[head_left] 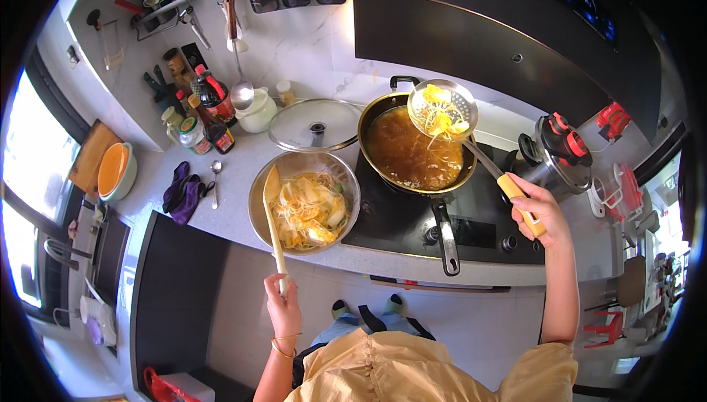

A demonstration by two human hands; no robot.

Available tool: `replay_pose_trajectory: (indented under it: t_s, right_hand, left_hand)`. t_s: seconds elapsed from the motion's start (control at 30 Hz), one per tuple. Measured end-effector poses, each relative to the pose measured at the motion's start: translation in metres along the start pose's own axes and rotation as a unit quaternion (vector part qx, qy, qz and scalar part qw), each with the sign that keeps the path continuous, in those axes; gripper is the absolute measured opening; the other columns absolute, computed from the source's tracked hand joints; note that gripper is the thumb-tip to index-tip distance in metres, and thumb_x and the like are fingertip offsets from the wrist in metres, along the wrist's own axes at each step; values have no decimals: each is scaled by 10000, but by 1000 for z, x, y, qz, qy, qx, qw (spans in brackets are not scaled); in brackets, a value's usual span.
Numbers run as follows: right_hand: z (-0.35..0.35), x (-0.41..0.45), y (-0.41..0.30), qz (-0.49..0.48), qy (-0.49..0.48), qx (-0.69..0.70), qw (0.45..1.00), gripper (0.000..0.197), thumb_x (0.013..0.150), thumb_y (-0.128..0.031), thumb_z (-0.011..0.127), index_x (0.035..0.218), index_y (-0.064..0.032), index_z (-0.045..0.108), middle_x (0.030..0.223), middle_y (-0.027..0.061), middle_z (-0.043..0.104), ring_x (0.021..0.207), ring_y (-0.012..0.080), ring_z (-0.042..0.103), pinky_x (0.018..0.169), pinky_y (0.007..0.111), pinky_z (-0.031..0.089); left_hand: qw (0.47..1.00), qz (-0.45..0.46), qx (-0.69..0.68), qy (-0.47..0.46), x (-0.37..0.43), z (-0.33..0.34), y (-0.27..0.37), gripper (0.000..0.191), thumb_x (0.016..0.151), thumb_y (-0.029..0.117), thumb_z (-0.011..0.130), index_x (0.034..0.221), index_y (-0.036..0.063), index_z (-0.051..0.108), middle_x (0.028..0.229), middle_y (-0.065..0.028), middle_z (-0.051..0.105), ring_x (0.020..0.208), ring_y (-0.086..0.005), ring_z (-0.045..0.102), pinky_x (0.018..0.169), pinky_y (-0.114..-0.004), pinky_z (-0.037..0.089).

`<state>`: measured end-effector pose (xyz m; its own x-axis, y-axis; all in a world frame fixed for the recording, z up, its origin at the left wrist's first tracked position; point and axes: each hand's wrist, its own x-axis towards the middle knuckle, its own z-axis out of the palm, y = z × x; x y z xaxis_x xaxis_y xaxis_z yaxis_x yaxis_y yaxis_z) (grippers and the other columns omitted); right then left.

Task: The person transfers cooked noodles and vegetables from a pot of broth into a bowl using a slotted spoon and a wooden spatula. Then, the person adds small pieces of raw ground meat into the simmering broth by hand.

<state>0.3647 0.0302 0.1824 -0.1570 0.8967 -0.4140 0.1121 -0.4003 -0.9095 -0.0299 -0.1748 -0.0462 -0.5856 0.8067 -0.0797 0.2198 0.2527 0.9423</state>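
Observation:
My right hand (538, 211) grips the yellow handle of a perforated metal skimmer (467, 106), which holds yellow food with thin strands over the back right of a frying pan (375, 164). Brown liquid (403, 153) bubbles in the pan on the black cooktop (375, 225). My left hand (283, 302) holds the end of a pale spatula (273, 220); its head leans on the left inner wall of a steel bowl (353, 181). In that bowl lies cooked food (309, 211) with noodle-like strands, cabbage-like pieces and yellow pieces.
A glass lid (298, 120) lies behind the bowl. Left of it stand sauce bottles (212, 128), a white lidded pot (257, 115), a purple cloth (185, 195) and a spoon (215, 181). The pan's handle (444, 236) juts past the counter edge. A pressure cooker (552, 159) stands right.

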Motion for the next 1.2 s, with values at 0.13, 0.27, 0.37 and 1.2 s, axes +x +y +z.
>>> replay_pose_trajectory:
  t_s: [0.13,0.27,0.37,1.2]
  right_hand:
    - [1,-4,2,2,-14,3,1000,651,861,-101,641,1453,-32,381,699,81,575,447,107,489,348,246,369]
    - [9,0,10,22,-9,8,1000,608,868,-91,630,1432,-26,412,705,82,584,437,118,500,350,254,380]
    - [17,-1,14,34,-16,36,999,608,869,-74,627,1432,-21,406,708,83,584,442,123,509,347,260,382]
    - [194,-3,117,-228,-22,-522,822,763,746,-1,587,1428,-314,452,788,176,655,651,358,631,625,430,522]
  left_hand:
    - [1000,6,12,-5,6,-4,-5,231,943,106,573,1136,61,455,759,-74,596,616,-147,533,577,-300,436]
    - [1000,-5,10,-19,14,-6,-16,238,940,104,578,1142,69,456,750,-70,593,619,-146,536,578,-300,436]
    - [1000,3,-5,-19,17,-7,-22,243,938,108,582,1144,71,458,742,-65,585,614,-141,529,576,-298,433]
    - [1000,-20,-3,8,-13,-46,-28,192,945,107,590,1089,52,476,657,-28,476,546,-113,409,512,-279,355]
